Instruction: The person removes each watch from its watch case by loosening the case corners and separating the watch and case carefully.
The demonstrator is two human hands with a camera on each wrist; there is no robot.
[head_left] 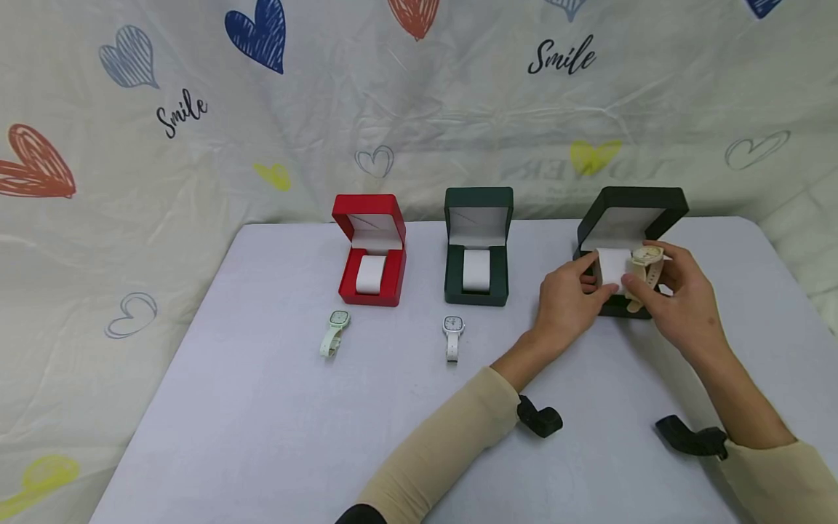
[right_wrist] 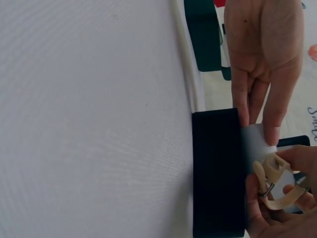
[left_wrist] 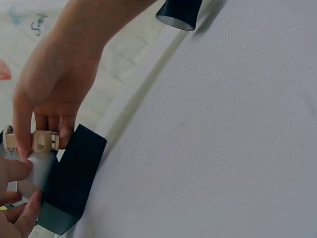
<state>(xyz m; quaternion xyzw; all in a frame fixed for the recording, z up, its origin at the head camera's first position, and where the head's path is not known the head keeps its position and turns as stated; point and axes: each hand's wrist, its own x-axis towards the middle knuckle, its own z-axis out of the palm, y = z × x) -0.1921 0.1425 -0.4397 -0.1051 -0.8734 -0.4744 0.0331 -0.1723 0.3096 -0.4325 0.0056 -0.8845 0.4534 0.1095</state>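
Observation:
A white watch cushion (head_left: 612,266) is held at its left end by my left hand (head_left: 568,300), thumb in front and fingers behind. My right hand (head_left: 687,298) grips a cream wristwatch (head_left: 647,256) at the cushion's right end, dial up. In the right wrist view the buckled cream strap (right_wrist: 284,202) hangs in a loop beside the cushion (right_wrist: 255,144). Both hands are over the dark watch box (head_left: 633,199), whose lid stands raised behind them. The box's lower part is mostly hidden by the hands and cushion.
A red watch box (head_left: 347,287) and a green watch box (head_left: 495,285) stand open to the left, each with a white cushion inside. In front of them lie a pale green watch (head_left: 335,333) and a white watch (head_left: 453,336). A printed cloth (head_left: 432,131) hangs behind the table (head_left: 275,429).

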